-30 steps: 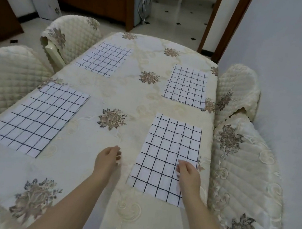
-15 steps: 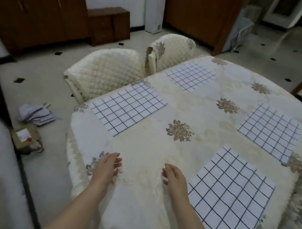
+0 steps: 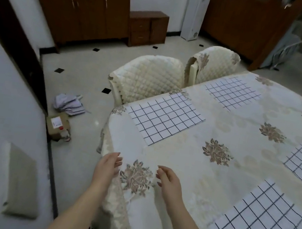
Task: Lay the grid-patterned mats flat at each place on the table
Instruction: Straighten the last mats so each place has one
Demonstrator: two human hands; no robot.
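Tiled floor [image 3: 87,60], cloth pile [image 3: 69,102], box [image 3: 58,124], quilted chairs [image 3: 149,76] beside mats [image 3: 165,117]

This is the dining room of a home. A cloth-covered table [image 3: 229,185], cream with embroidered flowers, carries 4 grid-patterned mats [image 3: 165,118], and 2 chairs [image 3: 147,79] in quilted cream covers stand along its far-left side. Dark wooden cupboards [image 3: 80,3] line the back wall, with a low chest of drawers [image 3: 147,28] and a tall white appliance [image 3: 195,13] beside them. The pale tiled floor [image 3: 87,62] has small black insets; a parcel [image 3: 58,125] and a heap of cloths [image 3: 69,103] lie on it.
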